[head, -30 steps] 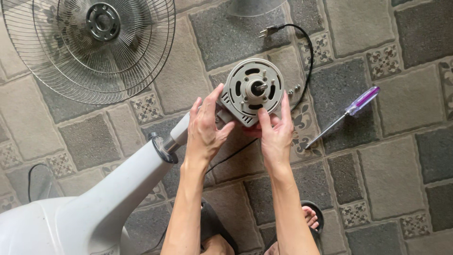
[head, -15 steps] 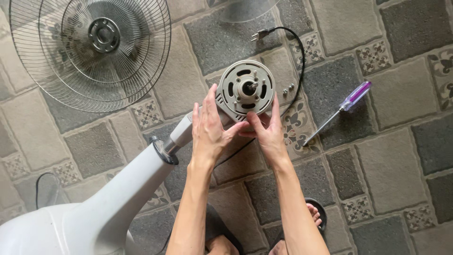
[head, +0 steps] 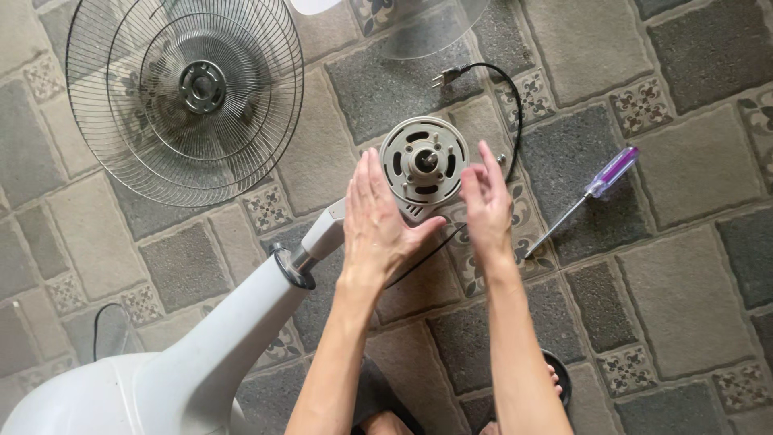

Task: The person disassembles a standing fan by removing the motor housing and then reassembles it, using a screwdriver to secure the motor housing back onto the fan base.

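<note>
Two bare hands are what we see at the middle of the head view. Our left hand (head: 378, 221) lies open with fingers stretched flat, its thumb against the lower edge of the fan motor (head: 423, 165); it grips nothing. Our right hand (head: 487, 201) is open too, fingers loosely spread just beside the motor's right side, and we cannot tell whether it touches. The motor is a round grey metal housing with curved slots around a central shaft, sitting at the top of the white fan stand (head: 185, 362), which slants away to the lower left. A black power cord (head: 515, 113) loops behind it and ends in a plug (head: 445, 76). Well apart on the right, a purple-handled screwdriver (head: 584, 197) lies on the patterned tile floor (head: 684, 282). Upper left, the wire fan guard (head: 185, 93) rests flat
</note>
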